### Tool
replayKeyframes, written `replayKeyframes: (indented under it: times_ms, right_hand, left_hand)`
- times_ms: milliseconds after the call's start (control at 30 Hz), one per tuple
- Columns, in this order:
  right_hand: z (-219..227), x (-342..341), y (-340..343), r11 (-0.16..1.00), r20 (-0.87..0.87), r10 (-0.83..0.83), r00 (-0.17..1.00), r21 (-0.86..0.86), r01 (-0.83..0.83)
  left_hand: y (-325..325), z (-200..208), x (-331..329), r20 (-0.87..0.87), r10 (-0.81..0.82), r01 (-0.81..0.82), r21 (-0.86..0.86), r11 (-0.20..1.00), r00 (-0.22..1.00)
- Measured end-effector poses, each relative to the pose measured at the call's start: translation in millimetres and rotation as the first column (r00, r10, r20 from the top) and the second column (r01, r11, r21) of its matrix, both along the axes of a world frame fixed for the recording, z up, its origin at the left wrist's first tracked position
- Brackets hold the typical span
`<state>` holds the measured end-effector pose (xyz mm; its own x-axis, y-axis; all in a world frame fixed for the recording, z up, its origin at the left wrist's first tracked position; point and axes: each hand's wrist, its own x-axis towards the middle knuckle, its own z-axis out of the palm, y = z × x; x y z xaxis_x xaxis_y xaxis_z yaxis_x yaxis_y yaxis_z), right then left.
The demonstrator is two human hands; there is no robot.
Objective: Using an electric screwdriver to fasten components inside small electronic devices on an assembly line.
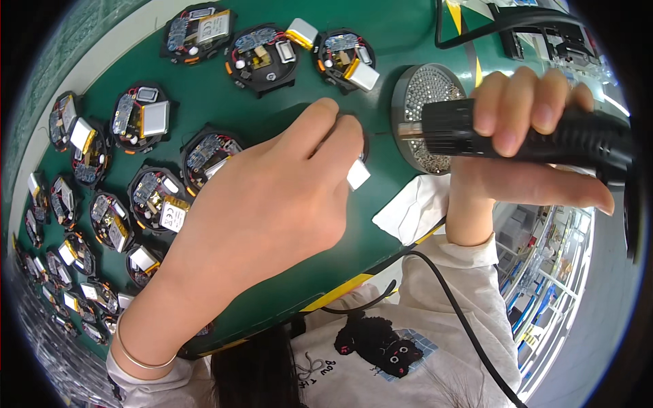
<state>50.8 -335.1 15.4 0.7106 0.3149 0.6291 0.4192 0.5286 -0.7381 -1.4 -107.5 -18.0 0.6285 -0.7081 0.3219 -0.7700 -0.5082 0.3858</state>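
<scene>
Round circuit assembly with a silver pouch battery lies near the centre of the frame, mostly covered. From the left edge, I see many similar open circuit units on the green tabletop. The left hand reaches from the lower left, with its fingers over the assembly; their tips are hidden, so I cannot tell the grip. I judge this assembly light and its housing stiff, but the battery soft and fragile; I would hold it by the dark outer rim. At upper right of centre is a round grey tray, then the right hand, wrapped around a black power screwdriver.
</scene>
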Motion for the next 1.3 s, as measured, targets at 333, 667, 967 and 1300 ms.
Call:
replayKeyframes:
  times_ms: [333,667,967,1300]
  right_hand:
    - [15.9,1.7,-37.0,0.968,0.194,-0.090,0.977,-0.213,0.131]
    - [16.7,10.8,-41.9,0.942,0.272,0.013,0.962,-0.326,0.080]
    - [14.3,3.2,-33.6,0.938,0.234,-0.010,0.972,-0.335,0.090]
    - [16.8,-19.2,-15.3,0.975,0.148,0.023,0.989,-0.223,0.010]
  left_hand:
    - [-11.9,-5.4,-5.7,-0.122,0.022,-0.034,-0.095,0.995,0.992]
    - [-14.2,-2.8,-4.9,-0.112,0.013,-0.026,-0.116,0.993,0.994]
    - [-14.9,-5.4,-6.7,-0.136,0.014,-0.033,-0.138,0.990,0.991]
    - [-13.9,-3.6,-4.6,-0.192,0.010,-0.045,-0.182,0.982,0.981]
